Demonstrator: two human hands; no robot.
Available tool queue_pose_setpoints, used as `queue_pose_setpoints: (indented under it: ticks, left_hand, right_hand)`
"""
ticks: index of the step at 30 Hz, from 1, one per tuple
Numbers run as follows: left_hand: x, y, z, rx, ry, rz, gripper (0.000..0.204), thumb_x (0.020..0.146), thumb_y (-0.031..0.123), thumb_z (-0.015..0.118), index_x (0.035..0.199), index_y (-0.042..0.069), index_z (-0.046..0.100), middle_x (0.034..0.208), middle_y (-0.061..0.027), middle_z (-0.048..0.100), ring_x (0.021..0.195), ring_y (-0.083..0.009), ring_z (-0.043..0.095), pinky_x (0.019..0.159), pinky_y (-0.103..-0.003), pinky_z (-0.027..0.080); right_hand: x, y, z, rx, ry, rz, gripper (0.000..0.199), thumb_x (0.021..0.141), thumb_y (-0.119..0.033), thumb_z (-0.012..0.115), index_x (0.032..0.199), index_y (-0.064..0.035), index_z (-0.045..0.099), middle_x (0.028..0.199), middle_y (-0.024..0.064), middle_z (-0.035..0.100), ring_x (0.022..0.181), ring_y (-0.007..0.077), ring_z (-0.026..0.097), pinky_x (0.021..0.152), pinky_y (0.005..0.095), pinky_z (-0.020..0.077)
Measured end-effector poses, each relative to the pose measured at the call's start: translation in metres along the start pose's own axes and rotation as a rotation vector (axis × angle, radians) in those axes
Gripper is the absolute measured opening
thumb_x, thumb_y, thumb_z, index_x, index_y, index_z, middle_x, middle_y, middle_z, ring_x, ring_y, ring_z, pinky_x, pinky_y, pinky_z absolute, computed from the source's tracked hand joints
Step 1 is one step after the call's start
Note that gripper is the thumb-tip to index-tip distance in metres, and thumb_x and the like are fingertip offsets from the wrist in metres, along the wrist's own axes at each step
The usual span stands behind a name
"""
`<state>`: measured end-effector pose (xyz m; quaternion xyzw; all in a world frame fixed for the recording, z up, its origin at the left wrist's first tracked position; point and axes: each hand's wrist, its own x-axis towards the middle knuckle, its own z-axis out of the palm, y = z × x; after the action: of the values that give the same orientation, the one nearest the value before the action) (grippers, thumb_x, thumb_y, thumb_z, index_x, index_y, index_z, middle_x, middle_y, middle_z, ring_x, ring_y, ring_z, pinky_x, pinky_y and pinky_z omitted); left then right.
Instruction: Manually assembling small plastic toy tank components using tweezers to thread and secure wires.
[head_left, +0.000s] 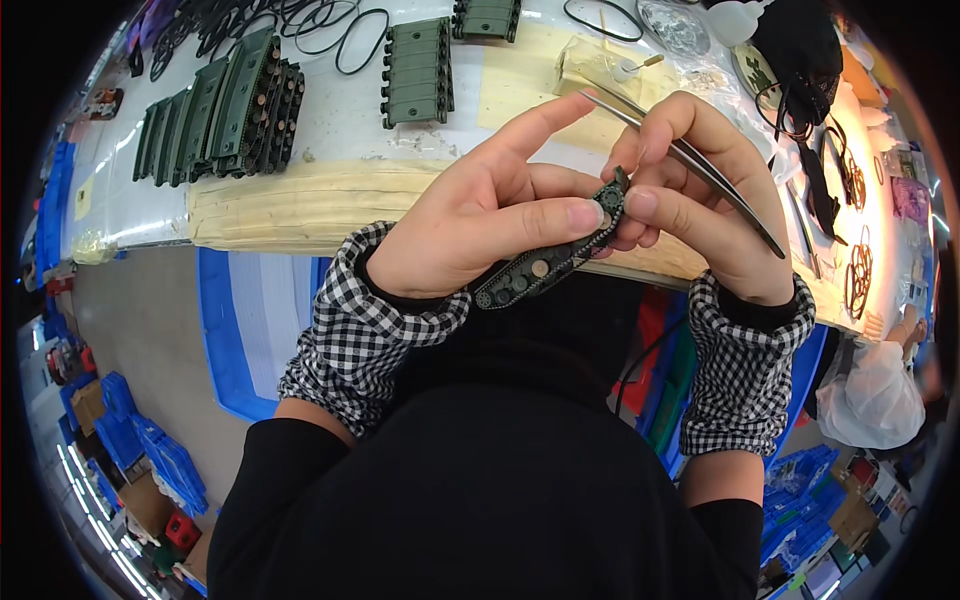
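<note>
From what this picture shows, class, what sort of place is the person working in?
Probably a small-parts assembly workshop, likely for model tanks: rows of dark green track-wheel parts lie on the workbench, black rubber bands lie loose, and stacked blue crates stand on the floor.

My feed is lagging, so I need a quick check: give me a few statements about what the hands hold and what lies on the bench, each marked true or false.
1. The left hand holds a dark green toothed track piece. True.
2. The right hand holds a screwdriver. False: it holds metal tweezers.
3. Both hands touch the track piece. True: right fingertips meet its upper end.
4. The track piece lies on the workbench. False: it is held in the air, in front of the bench.
5. A row of green parts lies on the bench at upper left. True.
</note>
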<state>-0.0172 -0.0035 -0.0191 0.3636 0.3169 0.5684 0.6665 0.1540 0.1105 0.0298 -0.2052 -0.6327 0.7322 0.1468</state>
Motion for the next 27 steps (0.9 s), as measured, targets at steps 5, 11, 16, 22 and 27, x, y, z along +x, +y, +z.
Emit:
queue_pose_setpoints:
  ticks: [5,11,16,22,27]
  left_hand:
    - [-0.003,0.000,0.004,-0.030,-0.041,0.015,0.071,0.092,0.011,0.053,0.148,0.001,0.011,0.114,-0.0205,0.061,0.106,-0.0233,0.061,0.093,-0.032,0.046]
    - [-0.006,0.009,-0.001,0.073,-0.101,0.017,0.069,0.092,0.010,0.053,0.148,0.003,0.014,0.114,-0.0166,0.062,0.100,-0.0129,0.061,0.084,-0.024,0.046]
    - [-0.011,0.028,0.003,0.418,0.035,0.018,0.051,0.085,0.008,0.064,0.132,0.001,0.044,0.111,-0.0125,0.064,0.090,-0.0107,0.061,0.077,-0.023,0.047]
    - [-0.012,0.011,0.010,1.097,0.333,0.511,0.031,0.069,0.002,0.077,0.098,-0.001,0.068,0.085,-0.0084,0.067,0.074,-0.0138,0.061,0.069,-0.026,0.048]
    - [-0.018,-0.008,0.009,1.438,0.411,0.596,0.027,0.066,0.004,0.073,0.093,0.003,0.070,0.071,-0.0071,0.059,0.063,-0.0214,0.056,0.059,-0.030,0.044]
  right_hand:
    - [-0.003,-0.001,0.000,0.028,-0.030,0.002,0.019,0.085,0.001,0.063,0.098,-0.0021,0.050,0.087,0.0045,0.059,0.070,0.0072,0.061,0.063,0.0195,0.0522]
    - [-0.005,0.005,0.003,-0.054,-0.028,-0.065,0.017,0.085,0.002,0.062,0.100,0.0009,0.054,0.080,0.0013,0.060,0.068,0.0052,0.060,0.061,0.0183,0.0510]
    - [-0.010,0.006,0.013,-0.117,0.157,-0.136,0.017,0.085,0.002,0.064,0.100,0.0014,0.055,0.081,0.0025,0.061,0.067,0.0049,0.060,0.060,0.0175,0.0492]
    - [-0.009,0.032,0.032,-0.034,0.319,-0.165,0.019,0.084,0.003,0.065,0.100,0.0018,0.055,0.081,0.0036,0.062,0.065,0.0057,0.060,0.058,0.0172,0.0492]
    - [-0.023,0.062,0.033,-0.111,0.435,-0.241,0.020,0.095,-0.011,0.054,0.109,0.0029,0.054,0.087,0.0062,0.063,0.074,0.0086,0.060,0.069,0.0209,0.0494]
